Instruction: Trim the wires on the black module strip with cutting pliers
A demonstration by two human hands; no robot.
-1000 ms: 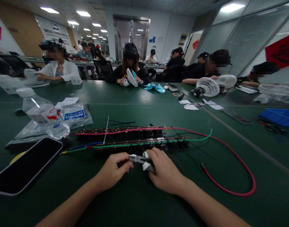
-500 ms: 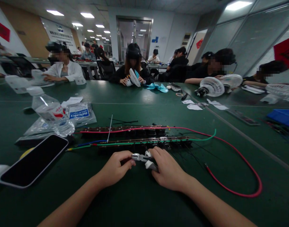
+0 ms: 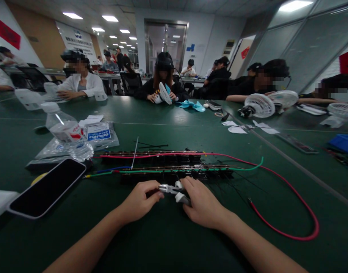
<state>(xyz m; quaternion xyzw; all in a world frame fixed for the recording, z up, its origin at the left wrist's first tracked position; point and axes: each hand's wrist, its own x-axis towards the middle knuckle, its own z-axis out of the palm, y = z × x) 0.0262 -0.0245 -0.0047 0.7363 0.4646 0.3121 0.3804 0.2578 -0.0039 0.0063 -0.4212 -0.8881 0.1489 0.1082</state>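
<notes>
My right hand (image 3: 202, 203) is closed around the grey and white handles of a pair of pliers (image 3: 170, 189), whose metal jaws point left. At the jaws, my left hand (image 3: 142, 199) has its thumb and index finger pinched; what lies between the fingertips is too small to make out. Just beyond both hands lies a dark strip-shaped assembly (image 3: 216, 174), with a green wire (image 3: 159, 171) running along it. Behind that is a second dark strip (image 3: 119, 159) with a thick red cable (image 3: 276, 178) that loops round to the right. A white cable tie (image 3: 135, 152) sticks up near the left end.
A phone (image 3: 49, 189) lies at the left, with a water bottle (image 3: 68, 132) and a plastic bag (image 3: 101, 132) behind it. Black cable ties (image 3: 151, 145) are scattered around the strips. Across the table sit several people with white fans (image 3: 259, 105). A blue tray (image 3: 343, 144) stands far right.
The view has shifted slightly, so the background appears a little further right. Both hands and the pliers keep nearly the same pose.
</notes>
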